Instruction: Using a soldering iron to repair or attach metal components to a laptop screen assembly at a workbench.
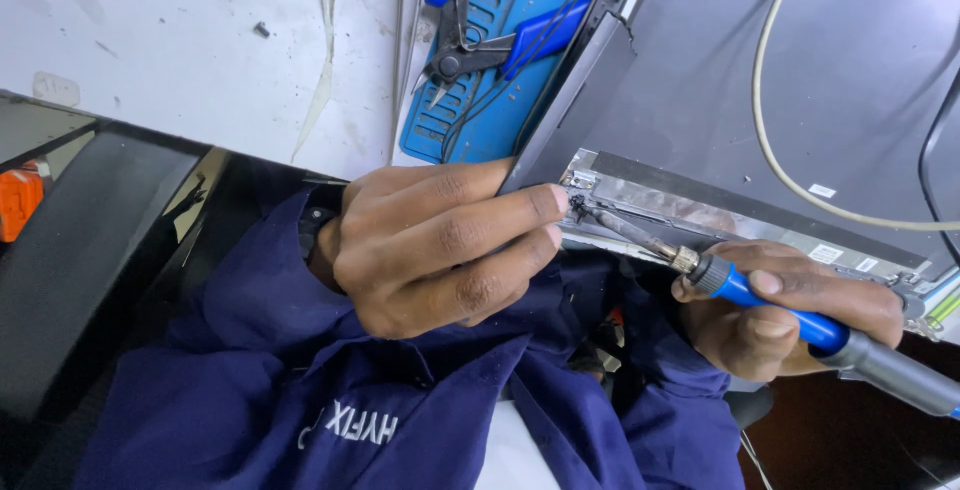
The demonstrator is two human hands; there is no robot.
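while the left hand (430,250) presses its fingers (520,200) together on the dark panel edge (565,120) at the middle of the frame, the right hand (790,315) at lower right has its fingers clamped on the blue soldering iron (760,300), tip at the panel's silver strip (680,210). the iron looks light and stiff, best held by its handle; the panel seems thin and fragile. small white labels (826,252) sit on the strip at right. blue cutters (480,40) lie at upper middle.
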